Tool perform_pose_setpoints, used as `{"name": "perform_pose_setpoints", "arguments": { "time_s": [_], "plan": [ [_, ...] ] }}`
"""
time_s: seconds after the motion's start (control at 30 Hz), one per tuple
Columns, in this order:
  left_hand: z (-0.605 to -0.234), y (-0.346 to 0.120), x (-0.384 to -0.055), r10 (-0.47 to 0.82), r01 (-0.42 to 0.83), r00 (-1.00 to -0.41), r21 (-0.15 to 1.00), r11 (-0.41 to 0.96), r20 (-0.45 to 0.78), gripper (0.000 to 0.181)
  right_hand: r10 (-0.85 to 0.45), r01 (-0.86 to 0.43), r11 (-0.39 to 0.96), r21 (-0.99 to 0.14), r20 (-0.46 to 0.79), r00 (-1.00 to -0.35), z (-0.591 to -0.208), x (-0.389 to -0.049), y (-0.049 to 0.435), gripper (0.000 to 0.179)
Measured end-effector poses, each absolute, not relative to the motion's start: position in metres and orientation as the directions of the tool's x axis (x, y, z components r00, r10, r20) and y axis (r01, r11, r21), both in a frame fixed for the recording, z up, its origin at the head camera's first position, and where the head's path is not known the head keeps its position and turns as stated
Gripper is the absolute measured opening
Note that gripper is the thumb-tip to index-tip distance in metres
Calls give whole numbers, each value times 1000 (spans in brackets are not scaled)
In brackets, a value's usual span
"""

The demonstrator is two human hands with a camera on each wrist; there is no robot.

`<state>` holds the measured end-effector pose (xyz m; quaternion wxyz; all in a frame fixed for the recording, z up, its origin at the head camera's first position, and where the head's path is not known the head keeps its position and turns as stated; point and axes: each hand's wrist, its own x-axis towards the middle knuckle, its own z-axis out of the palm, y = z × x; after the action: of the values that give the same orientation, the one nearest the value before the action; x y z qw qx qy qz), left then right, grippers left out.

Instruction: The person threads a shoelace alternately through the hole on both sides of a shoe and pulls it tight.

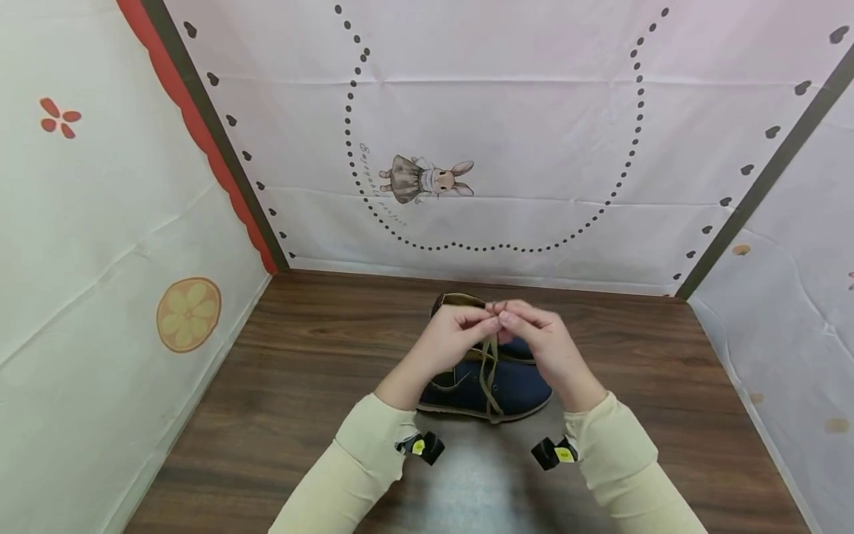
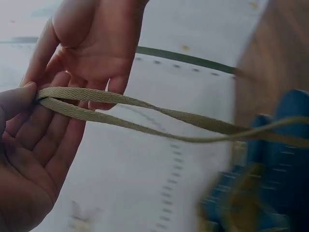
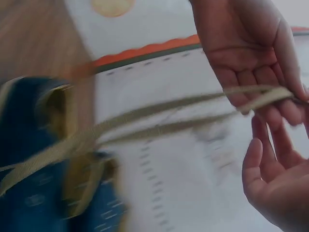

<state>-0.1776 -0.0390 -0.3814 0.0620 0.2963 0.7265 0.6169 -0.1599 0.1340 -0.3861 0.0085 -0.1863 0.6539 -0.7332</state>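
Observation:
A pair of dark blue shoes with tan trim sits beneath my hands, the near shoe (image 1: 523, 387) in front of the far shoe (image 1: 460, 300). From the near one rises a flat tan shoelace (image 2: 193, 121), drawn up as two strands that meet at my fingers. Thumb and fingers of my left hand (image 1: 448, 337) pinch the lace at its upper end. My right hand (image 1: 548, 345) pinches there too, its fingertips against those of the left. The lace's tips are mostly hidden by the fingers. Part of the lace hangs over the near shoe's side.
The shoes stand on a dark wood-patterned surface (image 1: 320, 356). Behind is a white printed cloth wall (image 1: 534, 148) with a rabbit drawing, and similar cloth walls rise at left and right. Small black cameras are strapped at both wrists.

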Motion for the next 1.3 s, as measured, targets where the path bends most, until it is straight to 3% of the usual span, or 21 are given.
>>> {"name": "perform_pose_setpoints", "arguments": {
  "time_s": [0.2,0.3,0.47,0.63,0.77,1.07,1.2,1.3],
  "plan": [
    [-449,-42,-171,480,184,-871,975,121,104,25,-226,-20,22,-1000,14,-974,-442,-158,135,27],
    [-470,-46,-166,440,175,-896,962,211,66,26,-192,54,60,-997,-64,-979,-464,-155,139,31],
    [-472,-57,-170,346,178,-936,936,303,66,23,-159,115,55,-992,-122,-980,-481,-153,151,34],
    [-471,-70,-184,287,120,-958,912,391,3,20,-168,154,148,-977,-178,-969,-491,-150,159,33],
    [-481,-69,-184,254,190,-965,837,513,63,20,-158,169,230,-959,-208,-965,-505,-146,159,24],
    [-491,-56,-174,232,236,-967,711,662,104,60,-53,214,328,-920,-244,-968,-521,-142,149,13],
    [-492,-53,-178,205,213,-974,670,711,93,58,-19,243,367,-898,-268,-963,-523,-142,145,14],
    [-494,-52,-181,202,267,-963,697,665,177,44,4,265,374,-889,-284,-959,-524,-144,144,14]
  ]
}}
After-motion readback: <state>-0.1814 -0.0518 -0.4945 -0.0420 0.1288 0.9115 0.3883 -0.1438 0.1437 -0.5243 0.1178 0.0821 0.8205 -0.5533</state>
